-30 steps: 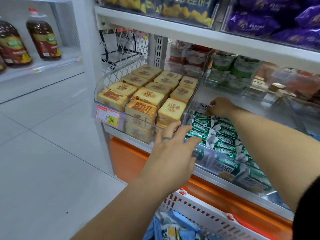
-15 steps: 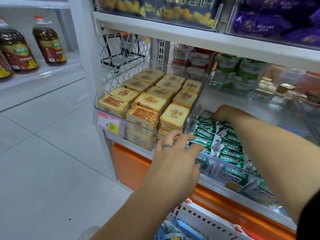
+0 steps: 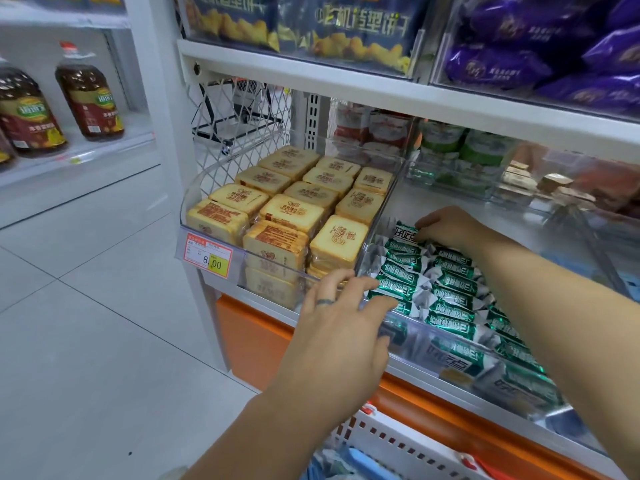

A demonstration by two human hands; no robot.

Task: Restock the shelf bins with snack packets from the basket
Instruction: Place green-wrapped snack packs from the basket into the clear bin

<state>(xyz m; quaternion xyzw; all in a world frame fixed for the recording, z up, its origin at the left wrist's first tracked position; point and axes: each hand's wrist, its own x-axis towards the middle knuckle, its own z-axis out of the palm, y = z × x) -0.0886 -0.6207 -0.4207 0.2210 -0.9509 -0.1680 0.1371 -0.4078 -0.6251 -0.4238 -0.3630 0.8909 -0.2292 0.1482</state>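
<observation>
Our right hand [image 3: 446,225] pinches a green-and-white foil snack packet [image 3: 406,233] behind the rows in the clear plastic shelf bin [image 3: 412,344]. Our left hand [image 3: 341,327] rests straight-fingered on its front rim.

The scene is seen from a single wide-angle camera worn on the head, aimed forward and down, close to the clear shelf bin [image 3: 426,344]; the basket [image 3: 391,441] is cut by the bottom edge.

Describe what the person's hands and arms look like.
The left hand and right hand are ungloved, and the forearms are bare, with no sleeve or watch in view. A thin dark band circles one left finger; ring or marking, I cannot tell.
</observation>
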